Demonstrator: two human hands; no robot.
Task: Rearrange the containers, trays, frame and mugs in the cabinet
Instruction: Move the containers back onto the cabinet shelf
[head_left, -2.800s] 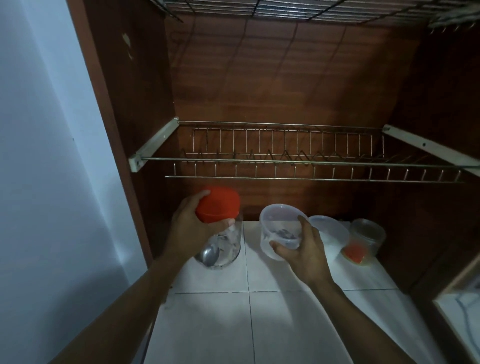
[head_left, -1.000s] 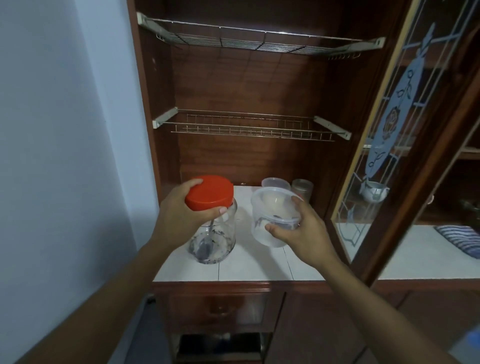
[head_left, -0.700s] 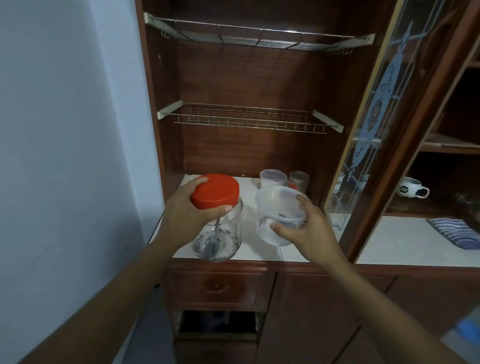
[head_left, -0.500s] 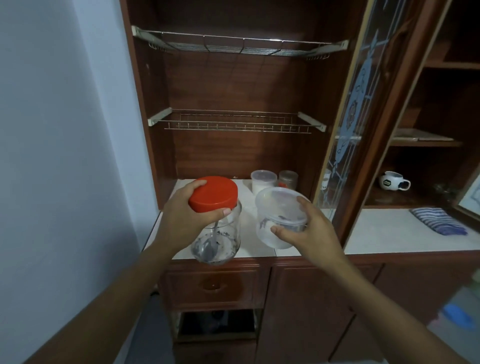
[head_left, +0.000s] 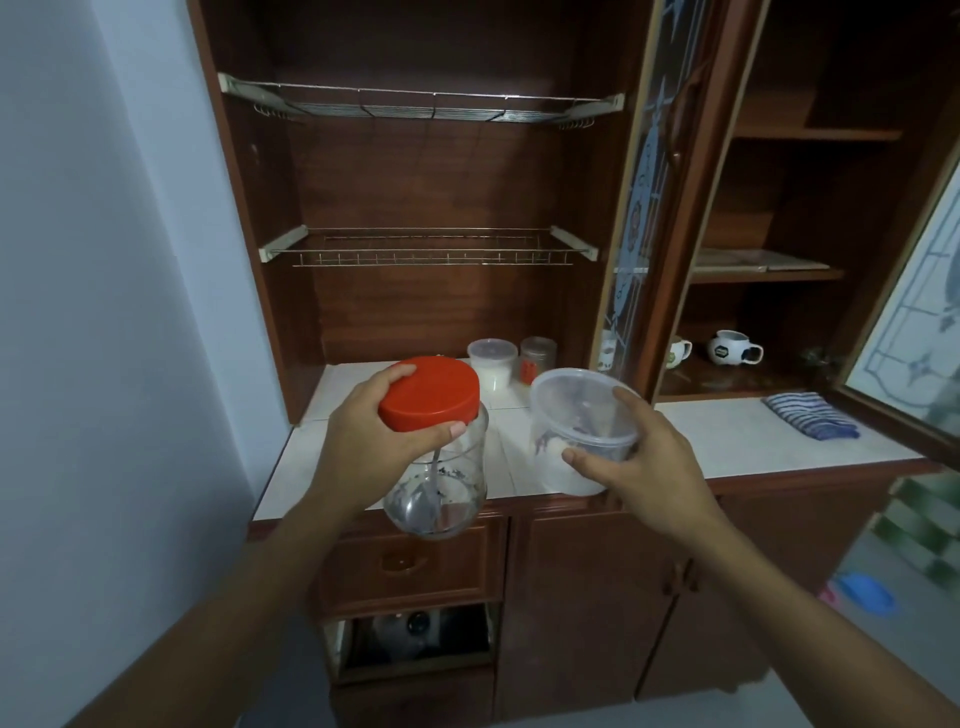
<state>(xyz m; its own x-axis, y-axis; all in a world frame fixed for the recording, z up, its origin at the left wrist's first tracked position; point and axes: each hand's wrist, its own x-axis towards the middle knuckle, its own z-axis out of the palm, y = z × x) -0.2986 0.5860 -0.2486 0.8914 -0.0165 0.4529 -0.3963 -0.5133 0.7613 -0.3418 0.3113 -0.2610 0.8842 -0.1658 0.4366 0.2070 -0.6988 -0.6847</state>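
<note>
My left hand (head_left: 363, 441) grips the jar (head_left: 441, 488) by its red lid (head_left: 428, 392). My right hand (head_left: 644, 467) clasps the plastic tub (head_left: 576, 415) at its rim. Both are in the air. I judge the jar rigid and slippery, the tub light and flexible.

Pale blue wall (head_left: 114, 270); grey floor (head_left: 649, 719)

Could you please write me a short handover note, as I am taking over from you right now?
Left hand: grips the red-lidded jar by its lid, held in the air in front of the counter.
Right hand: grips the clear lidded tub, also lifted.
A small white tub and a small brownish jar stand at the counter's back. A white mug and a second mug sit in the right compartment.
Done: both held containers picked up.
Left: set them in their new places, then sort the rest.
</note>
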